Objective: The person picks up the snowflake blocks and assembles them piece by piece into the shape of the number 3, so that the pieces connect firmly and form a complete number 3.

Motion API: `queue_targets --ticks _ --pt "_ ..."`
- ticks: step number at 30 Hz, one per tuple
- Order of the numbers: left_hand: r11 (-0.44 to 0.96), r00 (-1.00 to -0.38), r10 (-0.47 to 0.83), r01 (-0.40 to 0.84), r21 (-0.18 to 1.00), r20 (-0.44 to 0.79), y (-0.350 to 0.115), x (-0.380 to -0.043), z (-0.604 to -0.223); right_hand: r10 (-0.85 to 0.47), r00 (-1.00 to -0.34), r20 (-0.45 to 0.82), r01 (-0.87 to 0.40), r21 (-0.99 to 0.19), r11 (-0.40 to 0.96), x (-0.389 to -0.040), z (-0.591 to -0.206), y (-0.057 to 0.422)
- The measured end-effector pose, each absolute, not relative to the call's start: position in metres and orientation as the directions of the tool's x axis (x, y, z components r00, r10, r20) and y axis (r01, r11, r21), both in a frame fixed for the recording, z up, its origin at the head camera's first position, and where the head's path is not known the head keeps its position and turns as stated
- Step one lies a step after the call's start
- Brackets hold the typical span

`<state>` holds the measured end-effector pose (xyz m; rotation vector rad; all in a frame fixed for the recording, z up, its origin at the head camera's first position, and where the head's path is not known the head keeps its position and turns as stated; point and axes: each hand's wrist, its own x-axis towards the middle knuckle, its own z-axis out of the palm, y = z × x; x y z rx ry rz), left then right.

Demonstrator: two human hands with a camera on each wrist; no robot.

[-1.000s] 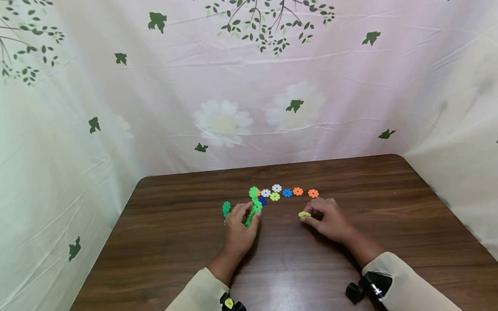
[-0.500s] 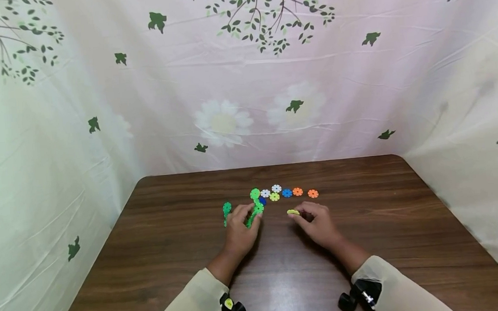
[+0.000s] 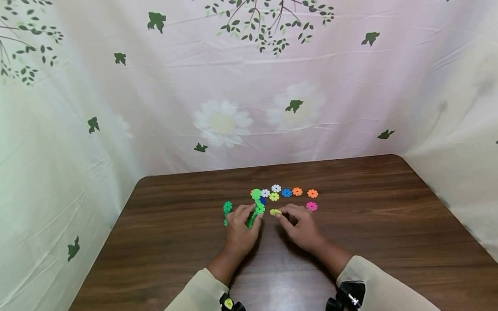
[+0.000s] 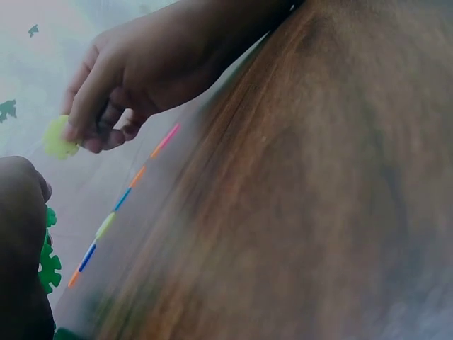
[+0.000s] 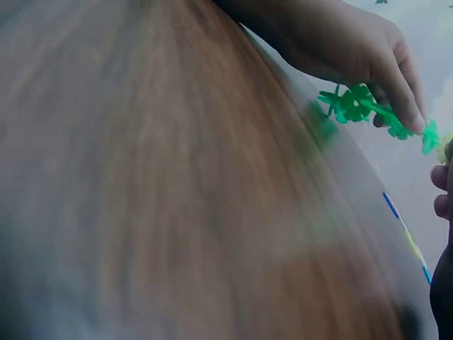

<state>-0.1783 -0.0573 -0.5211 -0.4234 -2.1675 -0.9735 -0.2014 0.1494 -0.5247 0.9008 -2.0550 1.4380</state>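
Observation:
My left hand [image 3: 238,227] grips a chain of notched green plastic discs [image 3: 260,208] joined edge to edge. In the right wrist view the green chain [image 5: 354,104] trails past the fingers of that hand. Between thumb and fingers, my right hand [image 3: 303,229] pinches a yellow notched disc [image 3: 275,212], held just right of the green chain. The left wrist view shows this yellow disc [image 4: 58,138] on edge at the right hand's fingertips. More green discs [image 3: 227,207] show left of the left hand, partly hidden behind it.
Beyond the hands, loose discs lie on the brown wooden table [image 3: 179,276]: a white disc [image 3: 276,188], a yellow one, a blue disc [image 3: 287,193], an orange disc [image 3: 312,193] and several others. A pink disc [image 3: 312,206] lies near the right hand. Printed curtains enclose the table.
My right hand has moved left with the yellow disc, toward the green chain, uncovering the pink disc. The left hand has stayed nearly still, the chain's top shifting slightly right.

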Motion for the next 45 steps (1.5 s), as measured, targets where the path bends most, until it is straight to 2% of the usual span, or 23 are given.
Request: queue_targets --ticks 5,11,21,29,33,40,45 --pt "0.657 -0.698 0.016 0.547 0.519 0.716 -0.057 -0.176 -0.520 -0.221 -0.649 0.728 -0.759 -0.596 0.263 -0.201 -0.527 0.143" --pt "0.658 -0.698 0.031 0.553 0.511 0.715 -0.057 -0.177 -0.521 -0.239 -0.660 0.712 -0.747 -0.589 0.309 -0.202 -0.528 0.144" --pt "0.680 -0.761 0.049 0.500 0.536 0.647 -0.054 -0.170 -0.517 -0.285 -0.699 0.656 -0.711 -0.596 0.373 -0.199 -0.525 0.147" --pt "0.688 -0.767 0.058 0.494 0.532 0.639 -0.051 -0.168 -0.516 -0.303 -0.684 0.664 -0.728 -0.589 0.352 -0.198 -0.523 0.147" --pt "0.698 -0.752 0.070 0.506 0.507 0.655 -0.049 -0.168 -0.517 -0.311 -0.668 0.676 -0.743 -0.584 0.327 -0.197 -0.522 0.147" --pt "0.705 -0.685 0.095 0.558 0.437 0.723 -0.049 -0.170 -0.523 -0.322 -0.642 0.696 -0.767 -0.573 0.289 -0.196 -0.521 0.146" --pt "0.690 -0.684 0.071 0.559 0.460 0.726 -0.050 -0.172 -0.522 -0.313 -0.661 0.682 -0.750 -0.598 0.281 -0.197 -0.520 0.146"
